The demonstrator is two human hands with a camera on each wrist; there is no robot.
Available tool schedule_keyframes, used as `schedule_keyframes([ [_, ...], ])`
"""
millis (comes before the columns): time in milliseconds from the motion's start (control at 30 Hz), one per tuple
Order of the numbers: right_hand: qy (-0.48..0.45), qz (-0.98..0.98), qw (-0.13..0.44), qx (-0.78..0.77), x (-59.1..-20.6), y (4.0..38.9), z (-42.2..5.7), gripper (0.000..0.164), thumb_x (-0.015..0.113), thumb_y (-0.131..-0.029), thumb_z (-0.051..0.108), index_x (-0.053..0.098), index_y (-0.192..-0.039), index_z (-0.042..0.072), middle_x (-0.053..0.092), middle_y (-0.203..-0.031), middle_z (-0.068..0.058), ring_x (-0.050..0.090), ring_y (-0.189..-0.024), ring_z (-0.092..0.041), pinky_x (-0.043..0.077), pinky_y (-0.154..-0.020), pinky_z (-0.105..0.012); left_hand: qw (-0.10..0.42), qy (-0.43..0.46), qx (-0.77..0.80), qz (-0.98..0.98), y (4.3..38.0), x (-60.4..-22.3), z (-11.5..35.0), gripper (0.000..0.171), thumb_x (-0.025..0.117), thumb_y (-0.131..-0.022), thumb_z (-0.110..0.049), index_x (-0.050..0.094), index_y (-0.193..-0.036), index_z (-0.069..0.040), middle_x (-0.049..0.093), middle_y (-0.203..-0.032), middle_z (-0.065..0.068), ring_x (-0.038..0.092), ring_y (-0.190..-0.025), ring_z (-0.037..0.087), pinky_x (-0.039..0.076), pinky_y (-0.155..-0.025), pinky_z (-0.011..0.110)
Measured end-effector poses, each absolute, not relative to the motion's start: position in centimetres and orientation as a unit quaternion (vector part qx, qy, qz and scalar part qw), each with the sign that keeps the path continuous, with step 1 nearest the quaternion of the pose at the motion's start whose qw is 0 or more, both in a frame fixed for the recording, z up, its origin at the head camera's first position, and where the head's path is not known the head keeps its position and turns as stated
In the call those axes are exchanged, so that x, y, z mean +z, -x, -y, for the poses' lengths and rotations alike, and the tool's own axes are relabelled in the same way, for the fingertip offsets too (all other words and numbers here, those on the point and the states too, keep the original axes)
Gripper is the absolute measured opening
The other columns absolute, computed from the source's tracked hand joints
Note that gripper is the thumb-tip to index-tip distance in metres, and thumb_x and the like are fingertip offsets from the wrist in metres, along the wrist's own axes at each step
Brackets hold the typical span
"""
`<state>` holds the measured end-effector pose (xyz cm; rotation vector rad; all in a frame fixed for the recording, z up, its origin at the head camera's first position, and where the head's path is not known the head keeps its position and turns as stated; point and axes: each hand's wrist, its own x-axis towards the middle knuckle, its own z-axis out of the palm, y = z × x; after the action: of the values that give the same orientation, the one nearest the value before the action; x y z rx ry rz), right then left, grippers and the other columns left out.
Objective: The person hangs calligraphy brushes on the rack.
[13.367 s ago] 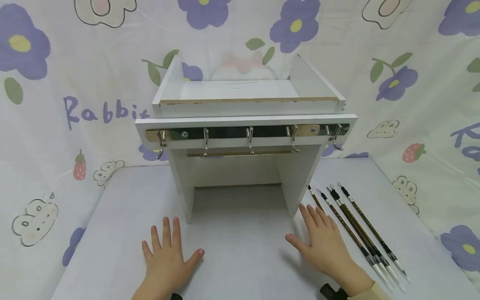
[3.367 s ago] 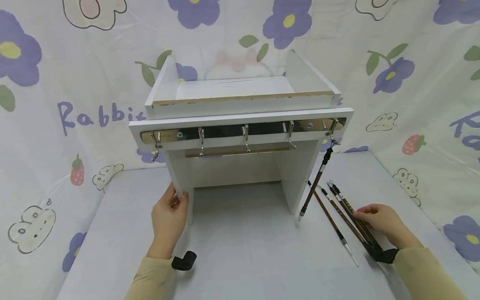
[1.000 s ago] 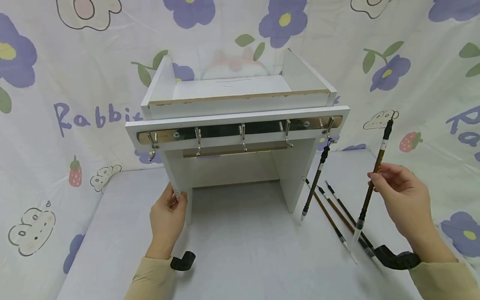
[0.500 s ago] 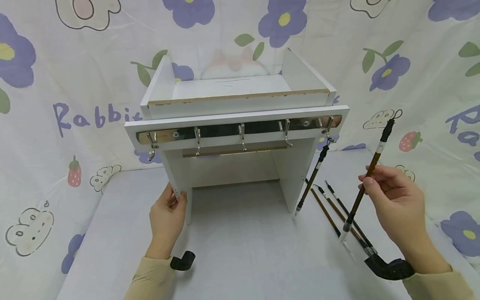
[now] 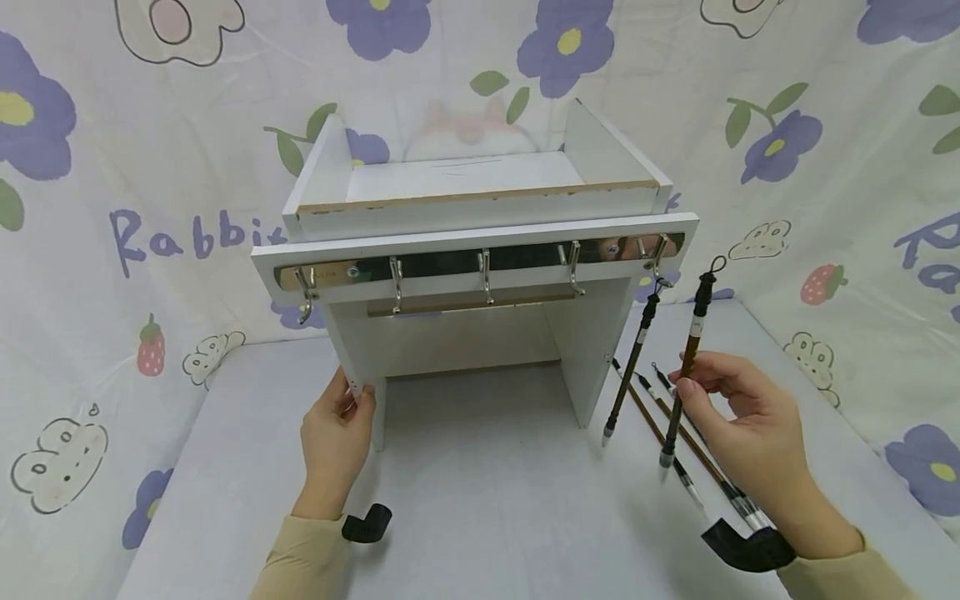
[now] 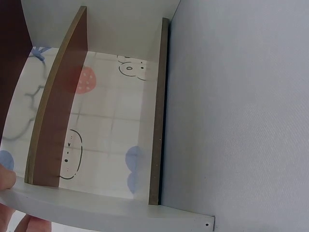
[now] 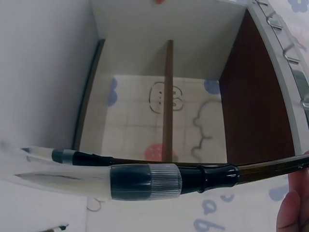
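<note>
My right hand (image 5: 750, 417) pinches a calligraphy brush (image 5: 686, 354) by its handle, loop up and capped tip down, off the table. In the right wrist view the brush's pale bristles (image 7: 67, 179) show inside a clear cap. A second brush (image 5: 633, 362) hangs by its loop from the rightmost hook (image 5: 660, 254) of the white wooden rack (image 5: 487, 208). My left hand (image 5: 335, 442) grips the front edge of the rack's left side panel, thumb on the near side; the left wrist view shows fingertips (image 6: 7, 179) round that panel (image 6: 111, 212).
Several more brushes (image 5: 701, 450) lie on the white table (image 5: 480, 517) right of the rack, partly behind my right hand. The other hooks (image 5: 486, 275) on the metal strip bear nothing. A flower-print cloth (image 5: 225, 125) stands close behind the rack.
After one brush was hung on the rightmost hook, my right hand picked up another from the table. It has since moved left, towards the rack. My left hand keeps its hold on the panel.
</note>
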<state>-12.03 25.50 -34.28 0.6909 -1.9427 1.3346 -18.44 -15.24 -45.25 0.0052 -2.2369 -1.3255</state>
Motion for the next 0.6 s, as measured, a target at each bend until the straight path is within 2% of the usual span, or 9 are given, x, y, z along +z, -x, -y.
schedule_keyframes([
  [267, -0.276, 0.779, 0.325, 0.459, -36.2, 12.9, -25.1, 0.038, 0.063, -0.071, -0.025, 0.065, -0.105, -0.008, 0.068, -0.087, -0.01, 0.06, -0.08, -0.008, 0.049, -0.072, -0.013, 0.262, -0.004, -0.496, 0.828, 18.3, -45.2, 15.1, 0.046, 0.063, -0.093, -0.018, 0.056, -0.138, -0.02, 0.066, -0.119, 0.01, 0.067, -0.1, 0.025, 0.056, -0.079, 0.031],
  [600, -0.299, 0.804, 0.267, 0.439, -37.4, 13.7, -24.4, 0.041, 0.068, -0.077, -0.017, 0.068, -0.11, 0.006, 0.069, -0.091, 0.001, 0.061, -0.08, -0.009, 0.049, -0.067, -0.014, 0.266, -0.002, -0.497, 0.826, 18.4, -45.1, 15.1, 0.045, 0.064, -0.093, -0.016, 0.057, -0.137, -0.019, 0.067, -0.118, 0.011, 0.067, -0.1, 0.026, 0.056, -0.079, 0.03],
])
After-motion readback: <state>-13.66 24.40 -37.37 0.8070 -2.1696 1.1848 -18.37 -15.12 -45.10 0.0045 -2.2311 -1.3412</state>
